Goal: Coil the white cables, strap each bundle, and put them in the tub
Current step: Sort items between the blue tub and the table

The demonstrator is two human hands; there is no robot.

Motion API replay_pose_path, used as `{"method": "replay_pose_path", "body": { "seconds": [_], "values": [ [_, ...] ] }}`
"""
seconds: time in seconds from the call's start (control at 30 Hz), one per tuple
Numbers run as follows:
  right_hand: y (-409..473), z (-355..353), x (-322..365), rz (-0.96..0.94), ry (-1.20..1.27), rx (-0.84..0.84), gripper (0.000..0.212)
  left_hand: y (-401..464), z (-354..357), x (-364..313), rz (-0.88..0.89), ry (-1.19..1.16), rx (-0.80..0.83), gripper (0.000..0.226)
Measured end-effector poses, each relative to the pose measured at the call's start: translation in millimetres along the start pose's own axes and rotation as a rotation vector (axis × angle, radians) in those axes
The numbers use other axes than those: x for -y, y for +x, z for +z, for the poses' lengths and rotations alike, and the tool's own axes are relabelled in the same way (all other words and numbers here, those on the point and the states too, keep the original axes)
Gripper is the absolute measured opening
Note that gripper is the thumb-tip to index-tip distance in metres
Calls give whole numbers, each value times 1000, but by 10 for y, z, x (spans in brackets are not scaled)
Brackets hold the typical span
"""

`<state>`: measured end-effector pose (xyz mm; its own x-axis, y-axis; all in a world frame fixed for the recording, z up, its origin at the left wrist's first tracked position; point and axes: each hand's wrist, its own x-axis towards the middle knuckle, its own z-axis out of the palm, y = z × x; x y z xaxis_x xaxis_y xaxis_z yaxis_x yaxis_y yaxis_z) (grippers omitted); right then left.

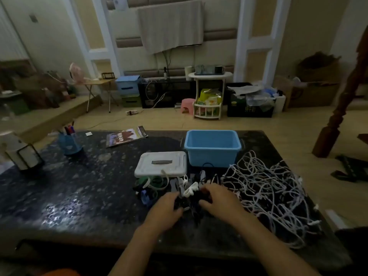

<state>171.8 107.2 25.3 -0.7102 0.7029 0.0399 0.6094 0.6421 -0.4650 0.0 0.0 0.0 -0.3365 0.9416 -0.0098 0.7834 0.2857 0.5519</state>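
The white cables (272, 198) lie in one loose tangled heap on the right part of the dark speckled tabletop (83, 196), spreading from just in front of the blue tub (212, 148) down toward the near right edge; none is coiled. The tub stands open toward the far side of the tabletop, and no cable shows inside it. Its white lid (161, 163) lies flat just to its left, touching or nearly touching the tub's lower corner. In front of the lid and the tub sits a small pile of straps (179, 186), black, white, grey and green, right beside the cable heap. Both hands reach into this pile: the left hand (166, 211) has its fingers curled down among the dark straps, and the right hand (220, 200) lies next to it with fingers bent over the same dark clump, its outer edge touching the heap of cables. The picture is dim and blurred here, so each grip seems to be pinching straps, but I cannot tell for certain. Farther left on the tabletop stand a blue pen cup (69, 142) with pens, a magazine (126, 136) lying flat beyond the lid, and a white box-shaped object (22, 154) at the left edge.
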Motion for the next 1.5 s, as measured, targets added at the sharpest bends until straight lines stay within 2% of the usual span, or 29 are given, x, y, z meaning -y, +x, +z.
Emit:
{"method": "replay_pose_path", "body": {
  "seconds": [0.13, 0.33, 0.43, 0.63, 0.8, 0.87, 0.97, 1.07, 1.17, 1.3, 1.43, 1.5],
  "values": [
    [207, 291, -159, 47, -55, 96, 47, 276, 194, 160, -31, 145, 67, 37],
    [352, 497, -195, 18, -170, 185, 52, 481, 355, 261, -24, 348, 99, 38],
    [361, 627, -168, 7, -217, 227, 59, 475, 417, 296, -31, 357, 92, 39],
    [384, 642, -189, 21, -145, 226, 54, 444, 443, 340, -68, 242, 69, 29],
    [444, 417, -293, 74, 187, 92, 52, 465, 282, 344, -87, 48, 30, 30],
    [482, 302, -338, 75, 311, 1, 44, 485, 167, 313, -60, 8, -10, 25],
    [530, 159, -380, 133, 532, -141, 30, 499, -96, 172, -51, -130, -131, 20],
    [569, 66, -414, 171, 690, -263, 26, 696, -385, -38, -26, -327, -242, 32],
    [614, -21, -417, 197, 808, -346, 23, 1186, -550, -282, 60, -249, -292, 29],
    [682, -100, -501, 232, 930, -401, 24, 1931, -599, -657, 165, -58, -261, 28],
    [762, -206, -702, 302, 1024, -454, 20, 2500, -400, -729, 162, 63, -162, 23],
    [794, -250, -793, 330, 1043, -482, 19, 2622, -305, -665, 132, 75, -145, 29]
  ]
}}
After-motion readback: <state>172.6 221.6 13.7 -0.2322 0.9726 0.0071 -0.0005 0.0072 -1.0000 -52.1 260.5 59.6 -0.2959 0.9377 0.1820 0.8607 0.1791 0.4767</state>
